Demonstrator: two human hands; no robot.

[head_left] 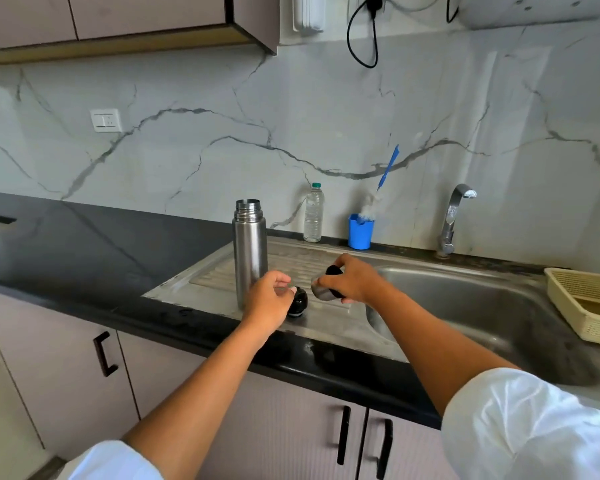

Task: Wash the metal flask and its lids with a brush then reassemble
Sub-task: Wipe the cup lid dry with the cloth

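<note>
Home kitchen: steel sink (465,306) w/ tap (452,220), black counter (84,244), marble backsplash (222,133), cabinets (66,368).

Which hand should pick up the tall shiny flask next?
Probably the left hand: it hovers right beside the flask, while the right hand already holds the metal lid.

1. Flask (250,251): brushed steel w/ a smooth satin sheen.
2. Cup lid (321,291): same steel outside, black inside.
3. Inner lid (298,301): glossy black plastic.
4. Sink (465,306) & drainboard (215,282): stainless, dull & marked; board is ribbed.
5. Tabletop (84,244): black, polished, stone-like; you get reflections.
6. Bottle (313,216): clear plastic. Holder (360,233): blue plastic. Basket (582,306): cream plastic mesh.
7. Tap (451,220): shiny chrome. Your sleeves (534,427): white cloth.
</note>
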